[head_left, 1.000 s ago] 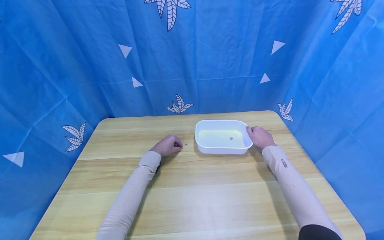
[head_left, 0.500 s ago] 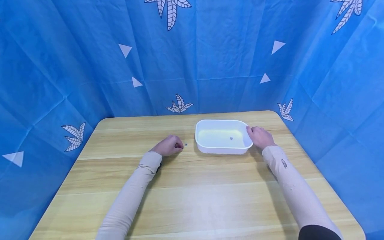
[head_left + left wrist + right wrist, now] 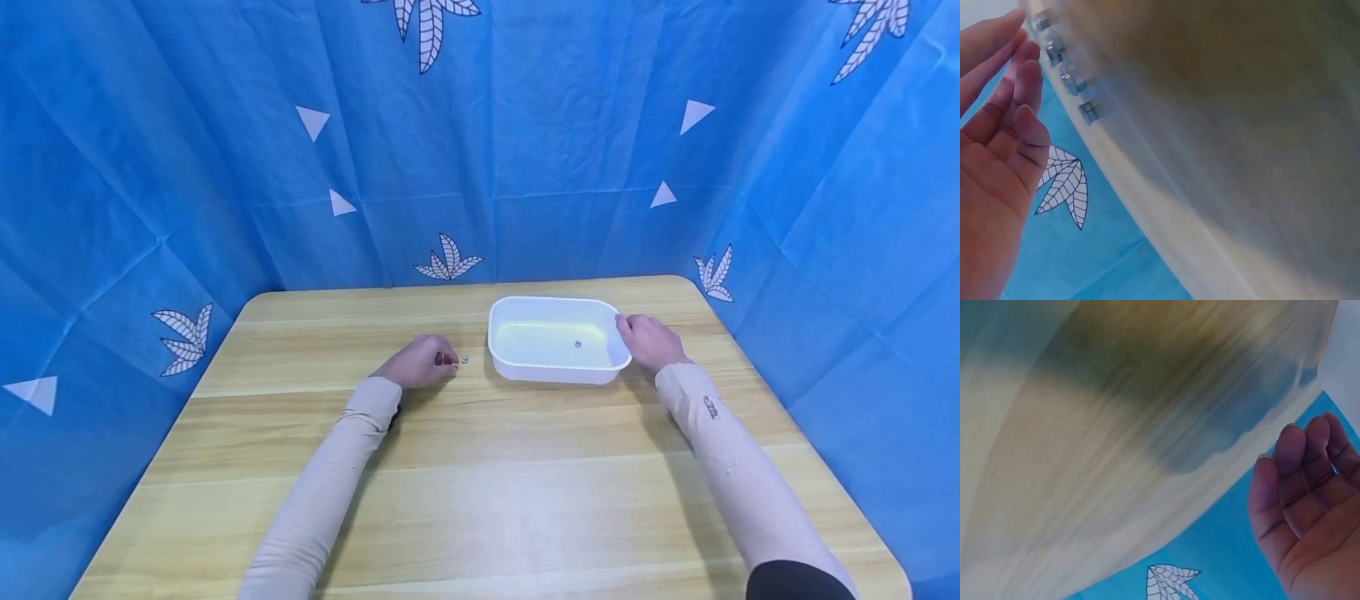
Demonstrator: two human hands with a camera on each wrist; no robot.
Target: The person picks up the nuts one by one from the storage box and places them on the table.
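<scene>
My left hand point(image 3: 422, 362) is low over the tabletop, its thumb and forefinger slightly apart. Just past these fingertips lies a small metal nut point(image 3: 465, 360). In the left wrist view, several shiny nuts point(image 3: 1074, 81) stand in a row beside the fingers, whose other tips are loosely curled; nothing shows between them. My right hand point(image 3: 651, 342) grips the right end of a white plastic tub point(image 3: 555, 373), thumb over the rim. Another nut point(image 3: 578, 344) lies on the tub's floor. The right wrist view shows the right hand's fingers point(image 3: 1291, 447) bent against the pale tub wall.
The light wooden table point(image 3: 487, 483) has rounded corners. A blue curtain point(image 3: 570, 150) with white leaf and triangle prints hangs round its back and sides. The tub stands near the far edge, right of the left hand.
My left thumb and forefinger have parted a little, the hand staying almost in place. The right hand and the tub have not visibly moved.
</scene>
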